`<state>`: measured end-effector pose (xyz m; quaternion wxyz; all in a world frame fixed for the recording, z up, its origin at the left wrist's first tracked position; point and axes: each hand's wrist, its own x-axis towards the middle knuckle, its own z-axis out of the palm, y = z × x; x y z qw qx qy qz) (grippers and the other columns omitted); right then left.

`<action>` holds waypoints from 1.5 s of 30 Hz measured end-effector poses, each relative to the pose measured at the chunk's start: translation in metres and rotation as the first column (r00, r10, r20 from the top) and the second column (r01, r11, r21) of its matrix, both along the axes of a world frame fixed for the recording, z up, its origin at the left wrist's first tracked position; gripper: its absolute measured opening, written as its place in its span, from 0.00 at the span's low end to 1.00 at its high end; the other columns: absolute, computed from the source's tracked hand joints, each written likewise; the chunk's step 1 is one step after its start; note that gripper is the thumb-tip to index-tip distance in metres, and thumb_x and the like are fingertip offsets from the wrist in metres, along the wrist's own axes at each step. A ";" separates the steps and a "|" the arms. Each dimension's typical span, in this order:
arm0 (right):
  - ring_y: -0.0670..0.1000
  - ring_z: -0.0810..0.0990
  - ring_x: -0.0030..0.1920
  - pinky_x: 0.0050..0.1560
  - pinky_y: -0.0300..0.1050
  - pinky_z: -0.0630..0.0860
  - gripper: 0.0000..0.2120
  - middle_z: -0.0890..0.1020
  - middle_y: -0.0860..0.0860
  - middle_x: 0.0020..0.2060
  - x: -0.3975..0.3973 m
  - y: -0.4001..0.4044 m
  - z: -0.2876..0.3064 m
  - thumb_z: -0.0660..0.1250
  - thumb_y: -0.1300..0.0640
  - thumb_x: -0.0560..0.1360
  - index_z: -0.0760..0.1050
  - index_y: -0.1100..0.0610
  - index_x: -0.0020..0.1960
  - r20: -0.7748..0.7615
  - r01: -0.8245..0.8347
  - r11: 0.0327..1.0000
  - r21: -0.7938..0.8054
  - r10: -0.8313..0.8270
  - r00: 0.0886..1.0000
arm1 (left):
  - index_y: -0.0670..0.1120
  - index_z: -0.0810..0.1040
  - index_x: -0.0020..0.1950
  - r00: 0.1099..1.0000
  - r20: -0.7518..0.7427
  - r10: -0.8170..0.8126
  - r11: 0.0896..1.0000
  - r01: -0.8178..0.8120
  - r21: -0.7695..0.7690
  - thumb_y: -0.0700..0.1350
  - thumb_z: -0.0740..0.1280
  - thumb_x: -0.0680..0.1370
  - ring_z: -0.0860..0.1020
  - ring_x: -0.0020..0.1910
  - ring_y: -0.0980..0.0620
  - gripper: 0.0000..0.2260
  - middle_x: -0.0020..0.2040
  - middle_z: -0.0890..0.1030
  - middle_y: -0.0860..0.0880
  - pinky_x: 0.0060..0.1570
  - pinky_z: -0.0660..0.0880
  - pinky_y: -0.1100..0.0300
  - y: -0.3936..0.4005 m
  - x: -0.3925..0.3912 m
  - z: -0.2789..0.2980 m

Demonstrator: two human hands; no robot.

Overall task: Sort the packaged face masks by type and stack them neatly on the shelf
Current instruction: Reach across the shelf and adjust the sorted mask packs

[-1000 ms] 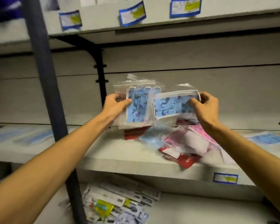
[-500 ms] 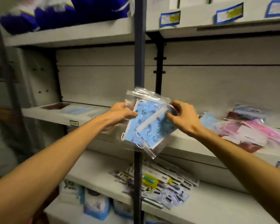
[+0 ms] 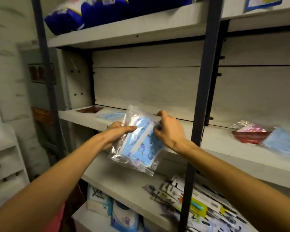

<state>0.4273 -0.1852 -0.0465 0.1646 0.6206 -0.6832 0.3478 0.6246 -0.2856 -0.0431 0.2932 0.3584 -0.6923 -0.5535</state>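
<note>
Pinching the clear bags from either side, the left hand [image 3: 120, 132] curls its fingers over the left edge of the blue patterned mask packets [image 3: 139, 144], thumb hidden behind, while the right hand [image 3: 167, 129] grips the top right corner and zip edge. Both hands hold the same overlapping packets, tilted, in the air just in front of the middle shelf [image 3: 224, 148].

By my judgement this is the carrying step: one type has been gathered and is headed for its own spot. The next move calls for squaring the packets together and laying them flat beside the plain blue mask packet [image 3: 111, 115] on the shelf's left part.

A mixed pile of red, pink and blue packets [image 3: 261, 136] lies well apart on the right, beyond a dark steel upright [image 3: 203, 97]. Blue bagged goods [image 3: 84, 15] fill the top shelf; carded items [image 3: 199, 200] litter the lower one.
</note>
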 end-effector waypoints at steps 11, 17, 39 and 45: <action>0.60 0.79 0.56 0.55 0.55 0.77 0.29 0.81 0.54 0.57 -0.003 -0.118 -0.011 0.68 0.57 0.74 0.64 0.53 0.72 0.194 0.010 1.000 0.017 -0.013 0.981 | 0.43 0.83 0.49 1.000 0.014 -0.006 1.000 0.007 -0.030 0.44 0.76 0.74 0.86 0.39 0.47 0.07 0.43 0.86 0.42 0.46 0.83 0.49 -0.132 -0.028 -0.014; 0.59 0.78 0.58 0.56 0.50 0.75 0.30 0.80 0.53 0.61 -0.013 -0.147 -0.022 0.69 0.55 0.73 0.64 0.52 0.73 0.199 0.062 0.997 0.047 -0.070 0.977 | 0.45 0.83 0.54 0.982 0.139 -0.130 0.990 0.121 0.070 0.55 0.75 0.75 0.86 0.47 0.41 0.16 0.48 0.87 0.41 0.48 0.83 0.49 -0.165 -0.043 -0.004; 0.51 0.87 0.39 0.31 0.41 0.80 0.18 0.87 0.55 0.44 -0.073 -0.086 -0.007 0.74 0.65 0.70 0.77 0.61 0.59 0.930 0.375 0.926 -0.038 -0.104 0.352 | 0.43 0.83 0.53 0.859 -0.093 -0.503 0.864 0.500 -0.053 0.46 0.68 0.80 0.80 0.45 0.49 0.08 0.43 0.84 0.50 0.45 0.77 0.61 -0.174 -0.179 0.014; 0.55 0.82 0.48 0.44 0.46 0.82 0.17 0.81 0.58 0.56 -0.073 -0.062 -0.017 0.71 0.63 0.75 0.69 0.54 0.59 0.745 0.566 0.822 0.060 -0.414 0.523 | 0.48 0.76 0.69 0.884 0.416 -0.211 0.506 0.463 -0.728 0.57 0.66 0.79 0.77 0.63 0.47 0.21 0.68 0.77 0.48 0.57 0.72 0.60 -0.186 -0.159 -0.027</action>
